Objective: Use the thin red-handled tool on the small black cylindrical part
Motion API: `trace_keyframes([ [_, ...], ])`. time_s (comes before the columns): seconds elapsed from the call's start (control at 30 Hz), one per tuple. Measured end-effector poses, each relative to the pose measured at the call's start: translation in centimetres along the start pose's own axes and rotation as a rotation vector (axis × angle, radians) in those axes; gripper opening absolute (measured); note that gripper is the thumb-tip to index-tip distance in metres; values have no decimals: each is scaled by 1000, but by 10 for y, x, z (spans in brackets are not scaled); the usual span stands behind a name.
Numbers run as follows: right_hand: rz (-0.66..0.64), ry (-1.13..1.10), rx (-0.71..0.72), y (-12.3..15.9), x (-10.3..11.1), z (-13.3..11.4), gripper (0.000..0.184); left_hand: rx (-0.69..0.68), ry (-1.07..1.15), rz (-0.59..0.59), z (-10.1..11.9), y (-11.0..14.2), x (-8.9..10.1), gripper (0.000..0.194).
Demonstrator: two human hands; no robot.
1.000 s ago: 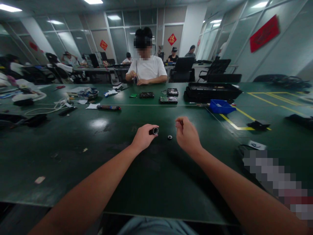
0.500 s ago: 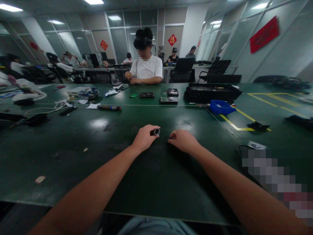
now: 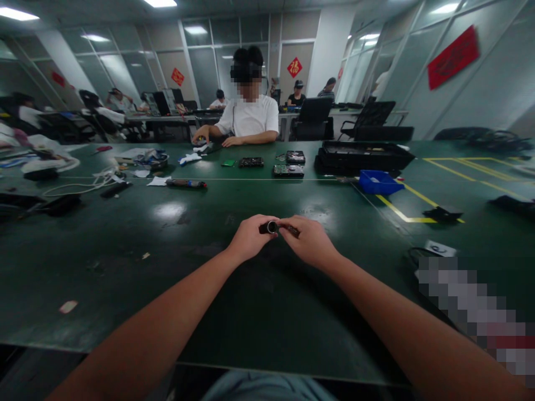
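My left hand is closed round a short black tube, whose hollow end with a bright metal rim faces toward me. Close beside that end is my right hand, its thumb and fingers pinched together. A small dark brownish piece shows between those fingers, mostly covered, so its kind is unclear. The right fingertips are at the tube's rim; whether they touch it I cannot tell. Both hands are just above the green tabletop.
Circuit boards, a blue tray and a long black case lie farther back. A dark pen-shaped tool rests at the left, near a white cable. A person in a white shirt sits opposite.
My right hand has moved left and up to the tube's rim, and its pinched piece shows more. My left hand has shifted slightly right. The person opposite has reached toward the table's left.
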State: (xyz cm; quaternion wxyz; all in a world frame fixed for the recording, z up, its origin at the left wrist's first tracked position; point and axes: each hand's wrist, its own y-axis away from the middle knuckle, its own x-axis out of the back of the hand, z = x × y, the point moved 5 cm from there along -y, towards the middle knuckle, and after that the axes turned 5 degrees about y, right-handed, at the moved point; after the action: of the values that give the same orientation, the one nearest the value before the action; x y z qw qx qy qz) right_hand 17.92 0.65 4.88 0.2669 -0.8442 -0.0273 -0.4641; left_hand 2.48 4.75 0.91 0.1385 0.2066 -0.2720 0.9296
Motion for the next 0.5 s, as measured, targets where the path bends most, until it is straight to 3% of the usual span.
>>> trace_keyframes([
  [0.17, 16, 25, -85, 1, 0, -4, 20, -30, 17, -46, 3, 0, -5, 32],
  [0.5, 29, 108, 9, 2, -1, -11, 17, -43, 41, -40, 7, 2, -4, 32],
])
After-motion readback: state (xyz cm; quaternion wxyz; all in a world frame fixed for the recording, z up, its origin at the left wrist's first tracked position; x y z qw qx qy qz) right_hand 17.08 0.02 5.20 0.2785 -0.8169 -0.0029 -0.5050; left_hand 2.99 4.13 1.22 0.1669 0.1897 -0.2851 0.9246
